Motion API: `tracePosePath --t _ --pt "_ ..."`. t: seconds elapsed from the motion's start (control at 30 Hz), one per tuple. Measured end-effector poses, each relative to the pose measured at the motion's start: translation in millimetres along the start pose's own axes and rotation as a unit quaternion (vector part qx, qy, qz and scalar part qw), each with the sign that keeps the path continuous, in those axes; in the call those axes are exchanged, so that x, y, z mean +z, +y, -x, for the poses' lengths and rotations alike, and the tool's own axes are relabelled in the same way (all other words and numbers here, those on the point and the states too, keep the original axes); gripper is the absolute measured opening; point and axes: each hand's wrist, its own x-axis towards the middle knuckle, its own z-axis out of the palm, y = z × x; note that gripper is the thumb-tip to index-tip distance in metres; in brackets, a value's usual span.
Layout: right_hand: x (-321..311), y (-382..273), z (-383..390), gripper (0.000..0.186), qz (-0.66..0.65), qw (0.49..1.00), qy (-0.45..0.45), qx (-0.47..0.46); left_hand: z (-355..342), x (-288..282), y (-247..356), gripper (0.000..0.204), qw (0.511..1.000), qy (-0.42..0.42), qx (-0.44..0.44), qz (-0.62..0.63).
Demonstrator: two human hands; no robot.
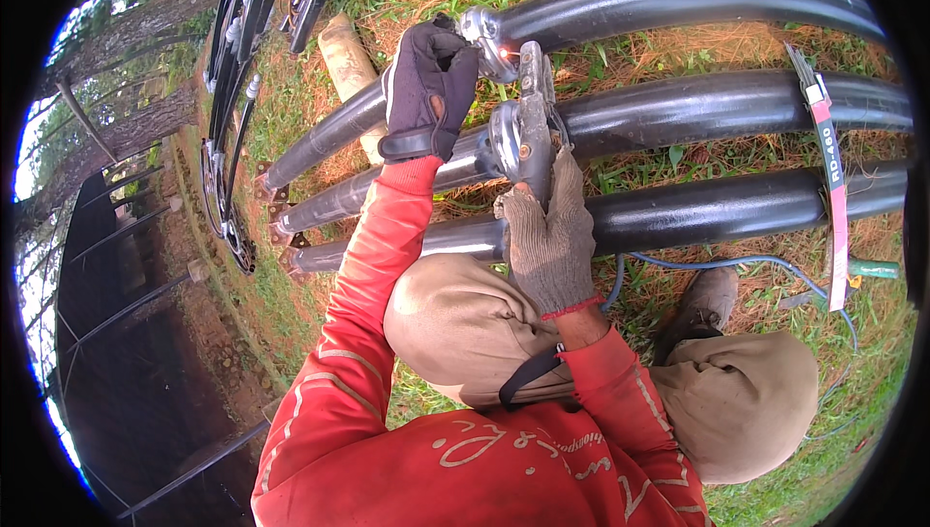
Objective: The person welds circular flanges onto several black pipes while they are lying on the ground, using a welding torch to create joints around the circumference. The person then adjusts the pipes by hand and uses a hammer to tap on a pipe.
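Note:
Three black painted pipes (pixel 678 110) lie side by side in front of me. My left hand (pixel 426 91), in a dark glove, is closed beside a silver metal fitting (pixel 487 41) on the farthest pipe. What its fingers hold, if anything, is hidden. My right hand (pixel 550 246), in a grey knitted glove, is closed around the lower end of a worn grey plier-like tool (pixel 533 110). The tool stands over the middle pipe, its upper end close to the far fitting, where a small orange glow shows. Another rounded silver fitting (pixel 504 139) sits beside the tool on the middle pipe.
A long narrow packet (pixel 831 188) with thin rods lies across the pipes at right, near a green handle (pixel 874 268). Blue cable (pixel 756 260) trails over the grass. A wooden log (pixel 347 62) lies under the pipes; black metal framework (pixel 242 72) stands at left.

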Motion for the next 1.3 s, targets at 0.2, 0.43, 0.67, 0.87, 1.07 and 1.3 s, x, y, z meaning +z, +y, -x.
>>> tracePosePath --t 0.2,0.43,0.67,0.87,1.07,1.3 --pt "-2 -8 -2 0.076 -0.01 0.999 -0.017 0.043 0 -3 2 0.021 0.999 0.018 0.031 0.018" --pt "-6 -12 -4 0.078 -0.032 0.998 -0.029 0.048 -2 -4 1 0.021 0.998 0.029 0.045 -0.022" --pt "-8 -11 -5 0.076 -0.054 0.998 -0.023 0.016 -9 -10 -1 0.02 0.998 0.057 0.007 -0.036" --pt "-17 -3 -12 0.07 0.052 0.995 0.003 -0.085 -25 -14 -17 0.02 0.984 0.116 0.027 0.136" --pt "-32 -23 -21 0.059 -0.175 0.977 -0.033 0.117 -37 -15 -20 0.027 0.991 0.075 -0.02 0.111" --pt "-45 -52 -40 0.057 -0.116 0.987 -0.023 0.109 -65 -8 -72 0.031 0.983 0.13 -0.068 0.107"
